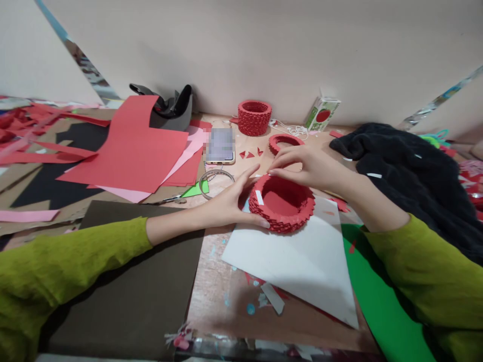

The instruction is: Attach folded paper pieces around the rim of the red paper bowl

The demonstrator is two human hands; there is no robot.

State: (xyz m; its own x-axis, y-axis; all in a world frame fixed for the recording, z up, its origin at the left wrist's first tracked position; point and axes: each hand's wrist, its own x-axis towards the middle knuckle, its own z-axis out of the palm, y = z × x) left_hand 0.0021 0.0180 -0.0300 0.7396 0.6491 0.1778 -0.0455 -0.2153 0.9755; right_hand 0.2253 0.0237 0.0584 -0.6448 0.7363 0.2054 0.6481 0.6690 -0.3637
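A round red bowl of interlocked folded-paper pieces (pixel 289 227) sits on a sheet of white paper (pixel 302 261), its rim jagged and its inside hollow. My left hand (pixel 234 203) curves around the bowl's left side, the thumb against its front and the other fingers toward the back. At the far rim, my right hand (pixel 302 166) pinches with thumb and forefinger; whatever lies between the fingertips is hidden. Behind it rests a red folded-paper ring (pixel 281 143), partly covered by that hand. Several small red folded triangles (pixel 249 155) lie to the ring's left.
A taller red paper cylinder (pixel 254 118) stands near the wall, with a phone (pixel 219 146) to its left. Red paper sheets (pixel 128 151), scissors (pixel 169 200) and a tape ring (pixel 204 186) lie left. Dark cloth (pixel 400 176) and a small carton (pixel 322 114) are right.
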